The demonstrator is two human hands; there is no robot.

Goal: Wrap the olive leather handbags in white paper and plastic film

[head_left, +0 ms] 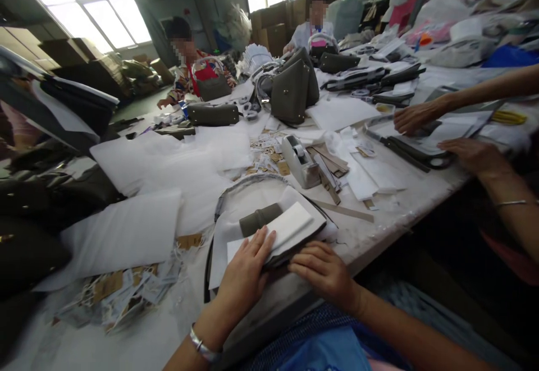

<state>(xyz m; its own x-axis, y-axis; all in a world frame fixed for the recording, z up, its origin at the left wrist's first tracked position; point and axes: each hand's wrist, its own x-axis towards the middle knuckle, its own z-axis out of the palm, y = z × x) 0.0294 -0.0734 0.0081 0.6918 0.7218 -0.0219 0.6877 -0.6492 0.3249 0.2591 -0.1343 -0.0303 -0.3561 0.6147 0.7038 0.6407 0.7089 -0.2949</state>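
Observation:
A dark grey handbag (213,267) lies flat on the table in front of me, its wrapped handle (252,179) arching away from me. White foam sheet covers part of it, with a folded white foam piece (292,222) and a grey-green strap piece (260,219) on top. My left hand (246,267) rests flat over the bag's near side, fingertips stretched onto the folded foam. At the bag's near right edge, my right hand (324,273) has its fingers curled together against the rim; the thumb is hidden.
A tape dispenser (301,160) and grey strips (345,210) lie beyond the bag. Foam sheets (147,163) and a pile of tags (126,292) are at left. A co-worker's hands (421,117) work on another bag at right; two people sit across the table behind finished-looking bags (290,90).

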